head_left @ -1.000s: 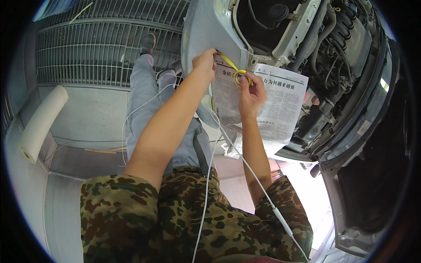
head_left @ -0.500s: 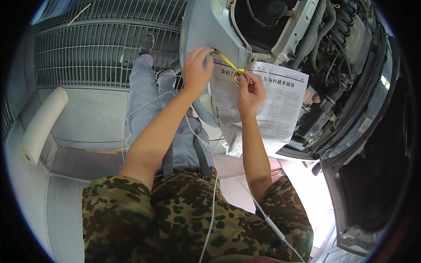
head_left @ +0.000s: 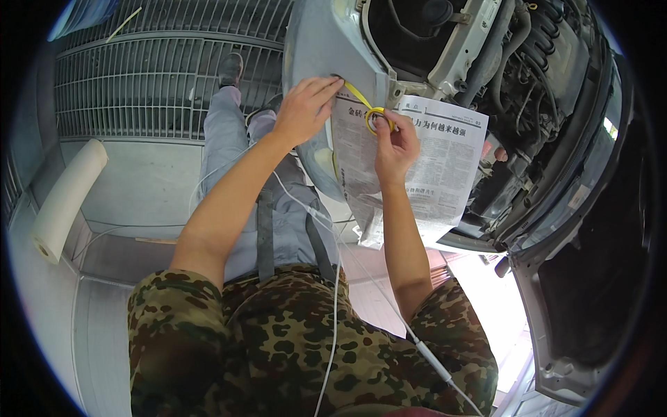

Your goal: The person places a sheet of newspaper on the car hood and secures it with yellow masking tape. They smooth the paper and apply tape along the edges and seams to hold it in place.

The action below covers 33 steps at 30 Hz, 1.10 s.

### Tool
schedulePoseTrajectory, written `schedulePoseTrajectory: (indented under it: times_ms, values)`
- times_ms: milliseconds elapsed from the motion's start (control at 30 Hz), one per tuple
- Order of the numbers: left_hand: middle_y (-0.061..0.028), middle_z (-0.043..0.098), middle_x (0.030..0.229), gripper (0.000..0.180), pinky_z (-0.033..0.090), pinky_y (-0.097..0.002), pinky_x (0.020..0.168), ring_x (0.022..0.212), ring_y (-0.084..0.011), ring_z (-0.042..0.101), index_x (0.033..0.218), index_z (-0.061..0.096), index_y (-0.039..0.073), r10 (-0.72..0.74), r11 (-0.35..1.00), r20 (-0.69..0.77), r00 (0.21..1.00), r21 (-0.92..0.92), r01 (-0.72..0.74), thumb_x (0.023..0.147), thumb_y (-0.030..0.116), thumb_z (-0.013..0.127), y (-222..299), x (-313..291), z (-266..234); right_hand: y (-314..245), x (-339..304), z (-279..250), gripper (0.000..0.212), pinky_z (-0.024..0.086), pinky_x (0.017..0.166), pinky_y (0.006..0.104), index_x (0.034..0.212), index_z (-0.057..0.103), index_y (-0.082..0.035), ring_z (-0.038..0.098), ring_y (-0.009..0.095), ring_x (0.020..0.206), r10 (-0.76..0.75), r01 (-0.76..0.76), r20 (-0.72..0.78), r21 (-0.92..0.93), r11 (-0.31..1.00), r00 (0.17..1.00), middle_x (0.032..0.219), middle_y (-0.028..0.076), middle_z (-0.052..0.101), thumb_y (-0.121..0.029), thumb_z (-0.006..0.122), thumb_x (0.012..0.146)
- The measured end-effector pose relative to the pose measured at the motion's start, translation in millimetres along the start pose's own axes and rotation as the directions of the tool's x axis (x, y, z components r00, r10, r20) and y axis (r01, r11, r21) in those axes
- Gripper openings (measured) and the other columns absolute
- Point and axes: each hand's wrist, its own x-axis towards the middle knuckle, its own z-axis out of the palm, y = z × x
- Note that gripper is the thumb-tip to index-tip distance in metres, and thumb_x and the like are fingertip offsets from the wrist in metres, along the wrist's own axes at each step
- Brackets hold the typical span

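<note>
Grated floor, grey car panel, newspaper along panel's edge, hands apart, right hand pinching yellow tape roll over newspaper's top edge, left hand at tape strip's end, grip unclear.

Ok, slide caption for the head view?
Right hand holds yellow tape roll, strip reaching left hand, newspaper on grey car panel.

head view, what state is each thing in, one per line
left hand: fingertips at the tape strip's far end, exact grip unclear
right hand: closed on the yellow tape roll
tape strip: partly unwound, running straight between the hands
newspaper: spread open, crumpled at its lower edge
car hood: open
engine: exposed
white roll: rolled up
</note>
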Motion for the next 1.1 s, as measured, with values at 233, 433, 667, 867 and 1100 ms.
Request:
schedulePoseTrajectory:
  times_ms: [233, 433, 667, 867, 1100]
  values:
    - [-0.0029, 0.062, 0.147, 0.052, 0.049, -0.0471, 0.108, 0.134, -0.0314, 0.056, 0.144, 0.067, 0.016, -0.004, 0.997, 0.077, 0.997, 0.078, -0.002, 0.092, 0.009, 0.067, -0.1, -3.6, 1.1, -4.8, 0.0, 2.0, 0.020, 0.056, 0.086, 0.0262, 0.114, 0.072, 0.003, 0.067, 0.014, 0.097, -0.030, 0.030, 0.000, -0.070, 0.997, 1.000, 0.106, 0.008, 0.069, 0.011, 0.073, 0.095]
    - [-0.0024, 0.062, 0.145, 0.052, 0.047, -0.0468, 0.107, 0.133, -0.0308, 0.057, 0.143, 0.067, 0.016, 0.009, 0.997, 0.054, 0.999, 0.071, -0.013, 0.091, 0.009, 0.068, 0.9, -1.9, 0.8, -3.3, 0.6, 2.5, 0.017, 0.053, 0.077, 0.0255, 0.108, 0.074, 0.002, 0.065, 0.013, 0.087, -0.115, 0.116, 0.017, -0.164, 0.980, 0.993, 0.099, 0.007, 0.069, 0.011, 0.074, 0.093]
    - [-0.0036, 0.065, 0.137, 0.050, 0.047, -0.0441, 0.103, 0.129, -0.0272, 0.060, 0.136, 0.068, 0.014, 0.070, 0.990, 0.054, 0.996, 0.117, -0.076, 0.086, 0.009, 0.070, 2.6, 8.1, -3.8, -2.8, -0.4, 1.3, 0.016, 0.051, 0.075, 0.0249, 0.106, 0.073, 0.002, 0.061, 0.012, 0.083, -0.128, 0.132, 0.033, -0.253, 0.958, 0.991, 0.096, 0.006, 0.066, 0.012, 0.074, 0.093]
    - [-0.0037, 0.065, 0.136, 0.053, 0.047, -0.0438, 0.102, 0.128, -0.0253, 0.061, 0.137, 0.068, 0.015, 0.112, 0.987, 0.108, 0.988, 0.102, -0.123, 0.085, 0.008, 0.070, -1.9, 11.1, -11.4, -3.4, -1.3, 2.4, 0.014, 0.050, 0.075, 0.0239, 0.103, 0.073, 0.002, 0.061, 0.011, 0.083, -0.116, 0.118, 0.024, -0.285, 0.951, 0.993, 0.095, 0.006, 0.065, 0.011, 0.074, 0.093]
    - [-0.0021, 0.066, 0.134, 0.050, 0.047, -0.0423, 0.100, 0.127, -0.0238, 0.061, 0.134, 0.069, 0.015, 0.128, 0.979, 0.103, 0.986, 0.146, -0.142, 0.085, 0.008, 0.071, 1.1, 13.7, -13.5, -0.8, -1.4, 3.2, 0.013, 0.051, 0.075, 0.0238, 0.102, 0.073, 0.002, 0.062, 0.012, 0.084, -0.127, 0.125, 0.008, -0.253, 0.959, 0.992, 0.094, 0.006, 0.065, 0.011, 0.074, 0.093]
